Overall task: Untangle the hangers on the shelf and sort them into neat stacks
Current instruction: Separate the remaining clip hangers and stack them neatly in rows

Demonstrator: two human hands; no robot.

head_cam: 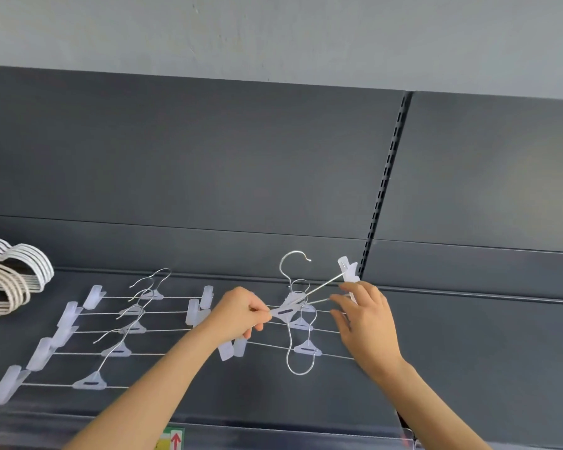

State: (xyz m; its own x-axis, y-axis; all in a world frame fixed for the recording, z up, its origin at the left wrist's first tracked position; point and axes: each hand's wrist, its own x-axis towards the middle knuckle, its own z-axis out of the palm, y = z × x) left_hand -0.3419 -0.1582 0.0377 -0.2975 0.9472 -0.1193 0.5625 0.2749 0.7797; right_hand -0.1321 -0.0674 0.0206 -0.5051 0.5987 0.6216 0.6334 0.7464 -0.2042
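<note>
Clear plastic clip hangers with wire hooks lie on the dark grey shelf (273,397). Several are laid out in a neat overlapping row (111,332) at the left. A tangled bunch (301,336) lies in the middle. My left hand (238,311) pinches the centre piece of one clip hanger (288,308), lifted and tilted, its hook up and its right clip (348,269) raised near the back panel. My right hand (364,323) has its fingers spread on the wire rods at the right side of the bunch, and partly hides them.
Stacks of white (30,261) and beige (4,287) shirt hangers sit at the far left of the shelf. A slotted upright (384,177) divides the back panel. A label strip with a red arrow (175,440) runs along the shelf's front edge.
</note>
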